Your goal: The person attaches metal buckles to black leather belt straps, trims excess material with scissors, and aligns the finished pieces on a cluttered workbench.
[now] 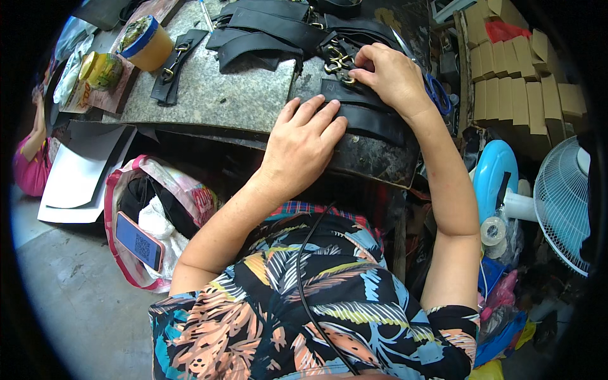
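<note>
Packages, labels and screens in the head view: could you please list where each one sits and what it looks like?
Round tub: upper left on the worktable, yellow with a blue rim.
Tin: left of the tub, lying on its side, yellow-green printed wrap.
Phone: in the pink bag lower left, screen lit with a square code pattern.
Cardboard boxes: stacked upper right, plain brown.

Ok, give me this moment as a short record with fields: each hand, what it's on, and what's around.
left hand: flat, palm down, pressing on a black strap at the near edge of the bench
right hand: fingers pinching at a brass ring on the strap's end
work surface: grey stone slab on a dark bench
further back: pile of black straps, a single strap with buckle
left of slab: yellow tub with blue rim
right side: blue-handled scissors, white fan
below left: bag with a phone
</note>
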Tool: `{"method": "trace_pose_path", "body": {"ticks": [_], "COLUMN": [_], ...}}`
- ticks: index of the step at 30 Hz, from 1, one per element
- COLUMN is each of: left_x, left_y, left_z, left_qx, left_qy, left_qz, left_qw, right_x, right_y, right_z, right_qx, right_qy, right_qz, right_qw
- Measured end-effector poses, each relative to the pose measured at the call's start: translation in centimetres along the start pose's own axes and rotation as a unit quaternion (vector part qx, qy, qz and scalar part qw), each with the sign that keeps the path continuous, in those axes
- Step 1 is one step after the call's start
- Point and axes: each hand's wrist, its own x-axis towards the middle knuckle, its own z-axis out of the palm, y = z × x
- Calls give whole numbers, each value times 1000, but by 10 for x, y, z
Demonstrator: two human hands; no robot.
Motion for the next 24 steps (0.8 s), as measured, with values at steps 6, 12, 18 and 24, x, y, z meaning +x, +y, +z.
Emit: {"method": "trace_pose_path", "body": {"ticks": [6, 12, 18, 24], "left_x": [4, 19, 85, 114], "left_y": [2, -14, -45, -62], "left_z": [-7, -14, 1, 4], "left_qx": [14, -70, 43, 48], "left_qy": [-13, 21, 114, -20], "left_qz": [10, 29, 70, 22], "left_qw": [1000, 997, 990, 998], "right_x": [-1, -17, -15, -21], "right_y": [11, 27, 31, 42], "right_z": [-14, -30, -19, -27], "right_qx": [28, 32, 84, 102], "right_qy": [-22, -58, -28, 16], "right_qz": [22, 9, -12, -15], "right_qw": [999, 998, 996, 995]}}
